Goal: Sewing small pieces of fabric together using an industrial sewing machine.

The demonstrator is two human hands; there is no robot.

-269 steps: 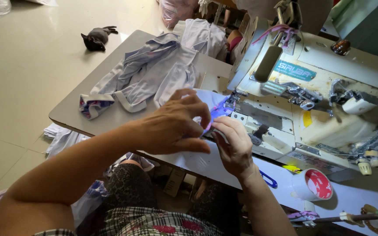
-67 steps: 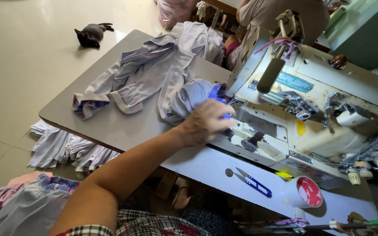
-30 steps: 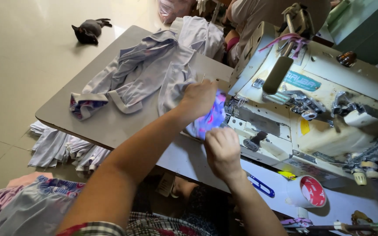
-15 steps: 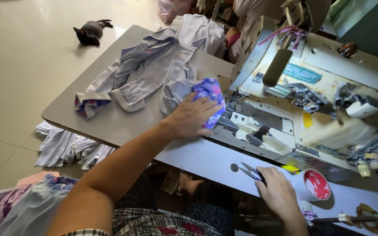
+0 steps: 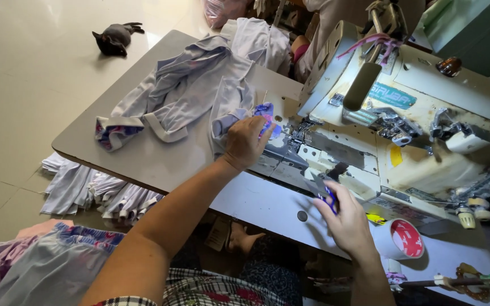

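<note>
From the head camera: the left hand (image 5: 246,143) presses a small purple-and-pink fabric piece (image 5: 267,116) onto the surface (image 5: 160,164), just beside the sewing machine (image 5: 404,130). The right hand (image 5: 344,218) is closed around blue-handled snips (image 5: 327,195) (blades pointing toward the machine). Pale lilac garments (image 5: 182,93) lie heaped behind the left hand; a red-lidded tub (image 5: 399,239) sits near the right wrist.

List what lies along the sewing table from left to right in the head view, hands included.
Pale grey garment → left hand pressing a small purple fabric piece → right hand holding blue-handled snips → red-and-white tape roll. The cream sewing machine spans the far side behind both hands.
</note>
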